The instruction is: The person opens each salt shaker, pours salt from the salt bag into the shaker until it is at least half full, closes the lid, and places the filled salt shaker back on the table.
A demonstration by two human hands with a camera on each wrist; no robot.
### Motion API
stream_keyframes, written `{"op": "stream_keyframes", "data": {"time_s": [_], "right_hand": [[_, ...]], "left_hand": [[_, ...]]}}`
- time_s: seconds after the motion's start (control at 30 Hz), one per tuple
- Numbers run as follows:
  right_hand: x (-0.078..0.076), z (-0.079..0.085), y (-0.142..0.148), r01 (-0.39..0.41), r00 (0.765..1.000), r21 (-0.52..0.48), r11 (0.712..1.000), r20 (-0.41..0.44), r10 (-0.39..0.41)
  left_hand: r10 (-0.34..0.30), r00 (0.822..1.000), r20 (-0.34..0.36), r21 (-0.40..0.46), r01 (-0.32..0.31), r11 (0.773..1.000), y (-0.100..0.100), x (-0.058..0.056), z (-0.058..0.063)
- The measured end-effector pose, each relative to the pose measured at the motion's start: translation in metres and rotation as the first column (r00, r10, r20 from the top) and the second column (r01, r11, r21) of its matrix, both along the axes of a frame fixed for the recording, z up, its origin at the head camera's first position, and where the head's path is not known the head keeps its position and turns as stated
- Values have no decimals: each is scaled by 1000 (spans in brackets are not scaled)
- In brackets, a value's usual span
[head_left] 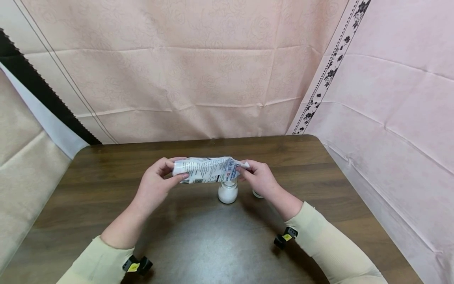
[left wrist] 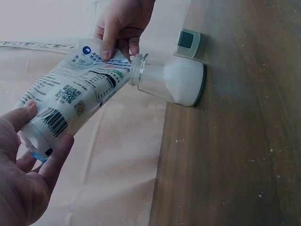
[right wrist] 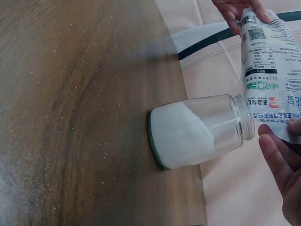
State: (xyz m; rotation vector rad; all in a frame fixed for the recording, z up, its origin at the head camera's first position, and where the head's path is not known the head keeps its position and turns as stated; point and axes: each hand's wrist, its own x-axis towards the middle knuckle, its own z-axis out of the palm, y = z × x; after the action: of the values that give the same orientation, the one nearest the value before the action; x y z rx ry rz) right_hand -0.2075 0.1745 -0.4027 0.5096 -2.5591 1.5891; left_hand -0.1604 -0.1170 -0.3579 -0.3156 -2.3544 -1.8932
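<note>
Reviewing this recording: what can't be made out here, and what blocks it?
Head view: most of the mouth of the jar, covered by the bag.
Head view: the bag's fine print, too small to read.
Head view: most of the small pale object, hidden behind the right hand.
Left wrist view: part of the left hand, cut off by the left edge.

The table (head_left: 198,244) is seen from the head and from both wrists.
Forward and down, the scene is taken from well back by the head camera; close up and turned sideways, it is faced rightward by the left wrist camera (head_left: 136,266), leftward by the right wrist camera (head_left: 285,237); the jar (right wrist: 186,136) and packet (left wrist: 77,89) are shared by all three.
</note>
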Motion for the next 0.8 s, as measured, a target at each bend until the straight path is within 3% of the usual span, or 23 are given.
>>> {"op": "stream_keyframes", "data": {"time_s": [0.37, 0.8], "right_hand": [[1, 6, -1, 3, 999, 45, 999, -34, -2], [2, 11, -2, -4, 1000, 48, 999, -21, 5]], "left_hand": [[0, 1000, -21, 11, 0, 1000, -8, -9, -22], [5, 1000, -6, 38, -4, 999, -10, -8, -19]]}}
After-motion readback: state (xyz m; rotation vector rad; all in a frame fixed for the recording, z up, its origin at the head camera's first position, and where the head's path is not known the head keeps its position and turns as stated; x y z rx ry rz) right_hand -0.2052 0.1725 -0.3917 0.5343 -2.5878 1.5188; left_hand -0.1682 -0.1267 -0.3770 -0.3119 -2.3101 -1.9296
